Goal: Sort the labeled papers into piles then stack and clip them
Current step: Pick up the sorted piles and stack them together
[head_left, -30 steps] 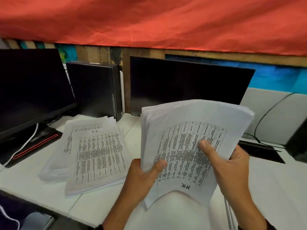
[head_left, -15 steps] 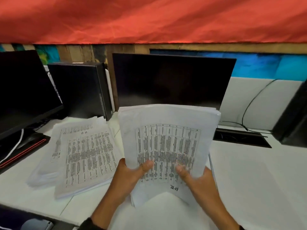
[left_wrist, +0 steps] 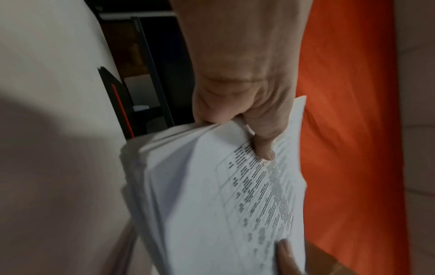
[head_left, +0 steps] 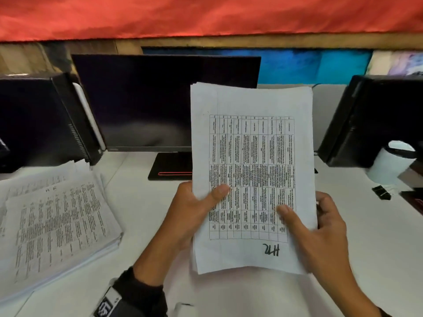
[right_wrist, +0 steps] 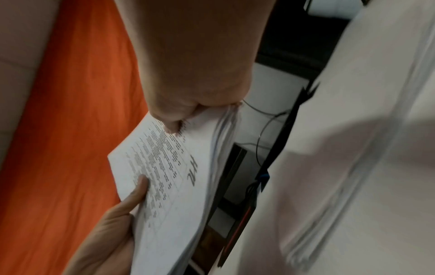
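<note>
Both hands hold one sheaf of papers (head_left: 251, 156) upright above the white desk (head_left: 142, 202), at roughly the 1 o'clock position from the centre of the head view. The left hand (head_left: 194, 216) grips the sheaf's left edge, thumb pressed flat on the front sheet and fingers curled behind. The right hand (head_left: 320, 234) grips the right edge the same way, thumb on the printed face. Both wrist views confirm each thumb on the front sheet with the sheaf edge pinched in the hand.

The front sheet carries a printed grid table, turned sideways to the viewer, and a handwritten label (head_left: 271, 249) near its lower edge that reads as inverted letters, apparently "HR". The sheaf is many sheets thick; the sheet edges are fanned and not flush.

A second pile of papers (head_left: 55, 225) lies flat on the desk at 9 o'clock, well apart from the held sheaf, its sheets offset from one another, with "HR" handwritten at the top.

A dark monitor (head_left: 146, 101) stands behind the sheaf at 11 o'clock; the sheaf covers its right edge and part of its stand. A black computer case (head_left: 43, 120) stands at 10 o'clock. A black binder clip (head_left: 381, 192) lies on the desk at 3 o'clock. Red fabric (head_left: 206, 14) spans the 12 o'clock edge.
</note>
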A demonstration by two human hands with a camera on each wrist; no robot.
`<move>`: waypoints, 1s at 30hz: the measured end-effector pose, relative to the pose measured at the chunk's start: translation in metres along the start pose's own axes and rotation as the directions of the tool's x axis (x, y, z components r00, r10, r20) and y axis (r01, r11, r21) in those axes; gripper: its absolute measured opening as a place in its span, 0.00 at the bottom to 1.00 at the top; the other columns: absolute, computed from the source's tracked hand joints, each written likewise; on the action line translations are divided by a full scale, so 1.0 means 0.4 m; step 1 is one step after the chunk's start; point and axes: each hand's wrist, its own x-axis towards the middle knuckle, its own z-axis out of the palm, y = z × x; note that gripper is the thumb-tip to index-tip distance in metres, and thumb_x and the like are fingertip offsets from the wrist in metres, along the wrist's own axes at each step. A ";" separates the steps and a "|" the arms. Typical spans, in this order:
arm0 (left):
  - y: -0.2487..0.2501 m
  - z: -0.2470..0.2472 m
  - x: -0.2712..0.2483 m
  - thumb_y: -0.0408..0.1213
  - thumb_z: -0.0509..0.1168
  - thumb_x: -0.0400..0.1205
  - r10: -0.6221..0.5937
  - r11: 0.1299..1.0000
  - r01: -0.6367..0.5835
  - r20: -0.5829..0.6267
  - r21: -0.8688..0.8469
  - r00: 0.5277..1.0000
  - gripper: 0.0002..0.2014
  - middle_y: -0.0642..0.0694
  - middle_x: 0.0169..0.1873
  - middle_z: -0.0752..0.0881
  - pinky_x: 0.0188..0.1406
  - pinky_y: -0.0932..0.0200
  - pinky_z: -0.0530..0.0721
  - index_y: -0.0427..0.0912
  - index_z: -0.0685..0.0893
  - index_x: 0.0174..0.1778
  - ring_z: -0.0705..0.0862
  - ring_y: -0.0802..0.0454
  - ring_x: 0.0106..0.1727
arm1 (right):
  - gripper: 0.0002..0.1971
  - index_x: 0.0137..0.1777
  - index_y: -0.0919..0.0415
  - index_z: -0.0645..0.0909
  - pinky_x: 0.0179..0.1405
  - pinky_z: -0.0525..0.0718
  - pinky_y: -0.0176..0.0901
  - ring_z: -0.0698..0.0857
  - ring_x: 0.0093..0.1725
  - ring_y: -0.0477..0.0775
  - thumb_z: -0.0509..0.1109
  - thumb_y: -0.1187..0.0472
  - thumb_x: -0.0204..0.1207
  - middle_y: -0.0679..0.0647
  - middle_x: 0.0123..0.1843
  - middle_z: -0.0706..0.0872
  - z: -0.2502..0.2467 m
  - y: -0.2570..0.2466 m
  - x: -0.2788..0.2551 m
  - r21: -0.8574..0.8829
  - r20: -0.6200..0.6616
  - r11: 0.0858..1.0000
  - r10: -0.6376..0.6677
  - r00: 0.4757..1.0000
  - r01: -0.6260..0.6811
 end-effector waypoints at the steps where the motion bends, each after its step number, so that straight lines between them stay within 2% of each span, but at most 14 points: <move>1: 0.000 0.011 0.003 0.48 0.80 0.79 0.013 1.000 -0.013 -0.010 0.010 1.000 0.16 0.50 0.55 0.95 0.65 0.43 0.89 0.49 0.93 0.61 0.94 0.51 0.58 | 0.18 0.61 0.45 0.81 0.51 0.91 0.35 0.94 0.55 0.45 0.80 0.52 0.73 0.41 0.57 0.94 -0.009 0.001 0.004 -0.016 0.007 1.000 -0.014 1.000 0.014; 3: -0.001 0.010 0.001 0.52 0.81 0.77 0.066 0.997 -0.065 -0.014 0.051 0.998 0.15 0.52 0.54 0.96 0.63 0.44 0.90 0.55 0.94 0.57 0.94 0.52 0.57 | 0.15 0.65 0.42 0.76 0.54 0.87 0.30 0.91 0.60 0.40 0.74 0.50 0.81 0.36 0.61 0.91 -0.007 0.002 0.005 -0.048 0.068 0.998 -0.049 0.996 0.052; 5: 0.014 -0.007 -0.017 0.48 0.78 0.77 0.134 0.986 -0.131 -0.031 0.099 0.990 0.07 0.57 0.50 0.96 0.54 0.57 0.91 0.65 0.95 0.49 0.94 0.58 0.53 | 0.12 0.68 0.42 0.72 0.55 0.83 0.25 0.87 0.63 0.34 0.67 0.54 0.89 0.31 0.62 0.87 0.022 0.003 -0.002 -0.039 0.154 0.996 -0.074 0.985 0.081; 7: 0.006 -0.049 -0.035 0.42 0.77 0.77 0.188 0.977 -0.182 -0.050 0.107 0.981 0.15 0.59 0.49 0.95 0.50 0.65 0.90 0.75 0.93 0.46 0.94 0.60 0.53 | 0.10 0.70 0.45 0.70 0.57 0.81 0.24 0.86 0.64 0.33 0.61 0.56 0.92 0.29 0.62 0.86 0.077 0.005 -0.013 0.003 0.225 0.997 -0.072 0.972 0.073; 8: 0.002 -0.073 -0.044 0.42 0.78 0.77 0.209 0.974 -0.200 -0.079 0.108 0.975 0.17 0.58 0.51 0.95 0.54 0.61 0.90 0.76 0.93 0.49 0.94 0.58 0.56 | 0.09 0.70 0.46 0.70 0.58 0.81 0.25 0.86 0.64 0.34 0.60 0.56 0.93 0.29 0.62 0.86 0.109 0.008 -0.017 0.018 0.237 0.997 -0.073 0.969 0.071; 11: -0.047 -0.158 -0.061 0.54 0.85 0.73 0.198 0.978 -0.180 -0.200 0.106 0.959 0.28 0.55 0.63 0.92 0.72 0.45 0.83 0.62 0.87 0.69 0.90 0.53 0.68 | 0.07 0.69 0.50 0.71 0.60 0.82 0.29 0.87 0.63 0.38 0.57 0.56 0.94 0.33 0.61 0.87 0.194 0.014 -0.032 0.064 0.229 0.994 -0.097 0.968 0.084; 13: -0.063 -0.203 -0.074 0.55 0.84 0.73 0.196 0.979 -0.173 -0.241 0.110 0.951 0.34 0.58 0.66 0.91 0.75 0.49 0.80 0.57 0.82 0.75 0.87 0.58 0.70 | 0.08 0.69 0.51 0.72 0.60 0.85 0.35 0.88 0.62 0.40 0.58 0.56 0.94 0.34 0.60 0.88 0.235 0.023 -0.044 0.076 0.263 0.994 -0.098 0.960 0.081; 15: -0.074 -0.234 -0.085 0.51 0.84 0.75 0.166 0.982 -0.136 -0.265 0.127 0.950 0.27 0.63 0.62 0.92 0.68 0.59 0.80 0.62 0.84 0.69 0.88 0.65 0.65 | 0.10 0.72 0.50 0.72 0.60 0.89 0.43 0.89 0.62 0.42 0.59 0.55 0.94 0.35 0.60 0.89 0.262 0.034 -0.060 0.073 0.295 0.995 -0.090 0.951 0.072; 17: -0.091 -0.257 -0.088 0.57 0.85 0.71 0.130 0.985 -0.086 -0.322 0.146 0.938 0.24 0.63 0.57 0.93 0.66 0.58 0.83 0.64 0.87 0.61 0.90 0.66 0.60 | 0.13 0.75 0.49 0.72 0.61 0.89 0.48 0.90 0.64 0.45 0.59 0.55 0.93 0.36 0.62 0.89 0.281 0.046 -0.075 0.066 0.309 0.995 -0.087 0.947 0.070; 20: -0.113 -0.267 -0.089 0.54 0.83 0.71 0.090 0.993 -0.047 -0.422 0.111 0.902 0.17 0.55 0.50 0.96 0.65 0.45 0.88 0.54 0.92 0.53 0.93 0.60 0.52 | 0.14 0.77 0.51 0.71 0.60 0.88 0.42 0.89 0.63 0.42 0.56 0.57 0.94 0.34 0.63 0.88 0.303 0.050 -0.102 0.085 0.325 0.995 -0.082 0.942 0.058; 22: -0.115 -0.262 -0.090 0.54 0.84 0.71 0.087 0.995 -0.059 -0.448 0.075 0.890 0.15 0.51 0.46 0.96 0.62 0.47 0.89 0.51 0.93 0.47 0.94 0.60 0.48 | 0.15 0.78 0.51 0.69 0.58 0.87 0.34 0.88 0.63 0.38 0.55 0.58 0.94 0.30 0.63 0.86 0.316 0.045 -0.121 0.098 0.334 0.994 -0.072 0.940 0.041; 25: -0.129 -0.270 -0.088 0.62 0.86 0.62 0.068 0.998 -0.054 -0.445 0.045 0.893 0.30 0.59 0.50 0.95 0.63 0.51 0.86 0.54 0.89 0.57 0.93 0.61 0.54 | 0.22 0.84 0.44 0.60 0.66 0.82 0.27 0.82 0.72 0.34 0.57 0.56 0.93 0.24 0.69 0.80 0.329 0.033 -0.142 0.129 0.349 0.992 -0.055 0.936 0.011; 28: -0.144 -0.286 -0.086 0.76 0.84 0.45 0.042 0.999 -0.028 -0.463 0.037 0.885 0.52 0.58 0.57 0.93 0.69 0.47 0.84 0.57 0.85 0.66 0.90 0.55 0.63 | 0.25 0.85 0.40 0.57 0.71 0.80 0.29 0.80 0.77 0.37 0.59 0.56 0.92 0.30 0.77 0.77 0.325 0.025 -0.146 0.186 0.347 0.983 -0.061 0.936 -0.005; 30: -0.147 -0.288 -0.089 0.75 0.85 0.43 0.040 0.999 -0.036 -0.457 0.019 0.888 0.54 0.57 0.58 0.93 0.70 0.47 0.84 0.57 0.84 0.66 0.90 0.54 0.65 | 0.26 0.86 0.39 0.56 0.74 0.79 0.31 0.78 0.79 0.38 0.59 0.54 0.92 0.33 0.80 0.77 0.321 0.029 -0.148 0.184 0.358 0.983 -0.051 0.932 -0.017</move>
